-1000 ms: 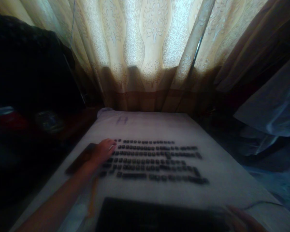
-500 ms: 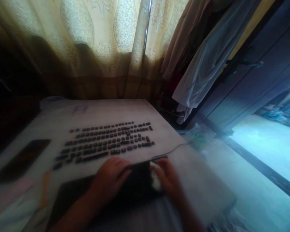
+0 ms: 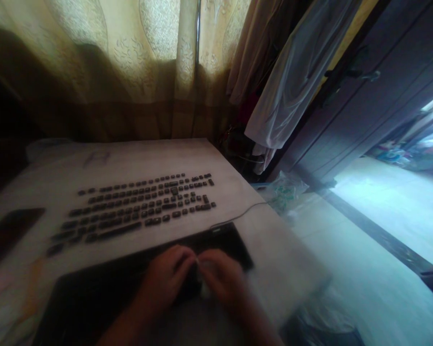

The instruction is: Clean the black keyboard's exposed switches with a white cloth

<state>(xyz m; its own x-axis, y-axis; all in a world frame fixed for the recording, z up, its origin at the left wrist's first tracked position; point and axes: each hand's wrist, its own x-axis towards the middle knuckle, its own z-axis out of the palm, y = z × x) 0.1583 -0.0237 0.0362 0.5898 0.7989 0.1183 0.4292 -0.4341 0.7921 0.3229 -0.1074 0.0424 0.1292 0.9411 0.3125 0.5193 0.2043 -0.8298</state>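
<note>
A black keyboard base (image 3: 104,281) lies slantwise on the near side of the white table (image 3: 274,269), its cable (image 3: 238,215) running off to the right. My left hand (image 3: 171,271) and my right hand (image 3: 223,276) meet above the base with fingertips pinched together. Between them is a small, crumpled white cloth or tissue (image 3: 204,288), mostly hidden by the fingers and blurred. Beyond the base, loose black keycaps (image 3: 137,204) are laid out in several rows, apart from it.
A dark flat phone-like object (image 3: 12,235) lies at the left, near a blurred orange strip (image 3: 32,288). Patterned curtains (image 3: 130,72) hang behind the table. Hanging clothes (image 3: 292,81), a door (image 3: 346,110) and a plastic bag (image 3: 286,190) are to the right.
My right hand has moved left from the base's right end, bringing the white cloth to my left hand. The view has shifted, so the table's contents appear farther left.
</note>
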